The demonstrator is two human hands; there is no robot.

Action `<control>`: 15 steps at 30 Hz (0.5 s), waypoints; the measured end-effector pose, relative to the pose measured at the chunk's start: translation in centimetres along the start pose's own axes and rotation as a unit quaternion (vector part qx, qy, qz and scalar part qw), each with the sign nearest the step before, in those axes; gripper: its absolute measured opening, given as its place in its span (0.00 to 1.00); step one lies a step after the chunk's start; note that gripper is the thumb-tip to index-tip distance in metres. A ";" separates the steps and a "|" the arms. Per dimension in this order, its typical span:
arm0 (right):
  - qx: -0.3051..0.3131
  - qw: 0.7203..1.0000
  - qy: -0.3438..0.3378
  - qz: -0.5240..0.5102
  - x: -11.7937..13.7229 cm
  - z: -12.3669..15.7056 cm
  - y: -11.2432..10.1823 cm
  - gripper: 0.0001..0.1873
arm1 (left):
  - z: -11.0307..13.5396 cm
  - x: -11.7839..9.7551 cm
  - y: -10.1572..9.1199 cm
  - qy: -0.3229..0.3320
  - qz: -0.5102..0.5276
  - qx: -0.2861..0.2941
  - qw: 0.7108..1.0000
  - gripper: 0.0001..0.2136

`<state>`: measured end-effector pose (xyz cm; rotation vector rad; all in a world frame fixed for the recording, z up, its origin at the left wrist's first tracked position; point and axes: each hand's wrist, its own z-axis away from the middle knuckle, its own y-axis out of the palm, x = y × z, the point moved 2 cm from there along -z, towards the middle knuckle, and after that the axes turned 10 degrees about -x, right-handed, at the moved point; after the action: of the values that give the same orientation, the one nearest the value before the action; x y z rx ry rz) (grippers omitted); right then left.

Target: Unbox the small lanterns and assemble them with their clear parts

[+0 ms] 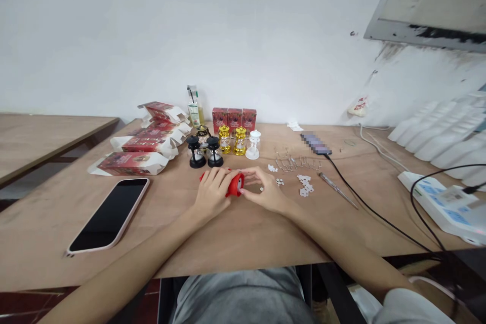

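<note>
A small red lantern (235, 185) lies on its side just above the table, its round base turned to the right. My left hand (214, 187) is wrapped over its body and hides most of it. The thumb and fingers of my right hand (264, 188) are closed on the rim of the base; whether they also hold a small part cannot be made out. Close to my right hand are several small round discs (280, 181) and a pile of flat white plastic pieces (305, 185). Bent wire handles (296, 163) lie just behind these.
Black lanterns (215, 153), gold lanterns (240, 143) and a white lantern (253, 146) stand behind my hands, before red boxes (234, 120). Opened cartons (132, 163) and a phone (110, 215) lie left. A screwdriver (337, 190), a cabled phone (316, 143) and a power strip (436, 202) lie right.
</note>
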<state>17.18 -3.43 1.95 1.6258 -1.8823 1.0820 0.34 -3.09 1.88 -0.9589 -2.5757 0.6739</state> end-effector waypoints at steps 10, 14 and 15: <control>-0.003 0.999 0.003 0.033 -0.5 0.6 0.6 0.24 | 0.3 -0.4 0.2 0.031 -0.040 0.004 0.999 0.20; -0.029 0.998 -0.021 0.059 -0.3 0.9 0.9 0.25 | 0.1 -0.4 0.2 0.020 -0.042 0.006 0.999 0.18; -0.033 0.997 -0.025 0.064 -0.3 0.9 0.9 0.25 | 0.1 -0.5 0.2 0.019 -0.043 0.002 0.999 0.18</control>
<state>16.49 -3.92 0.93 1.5282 -2.0565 1.0262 0.77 -3.29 1.61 -0.8450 -2.5653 0.6327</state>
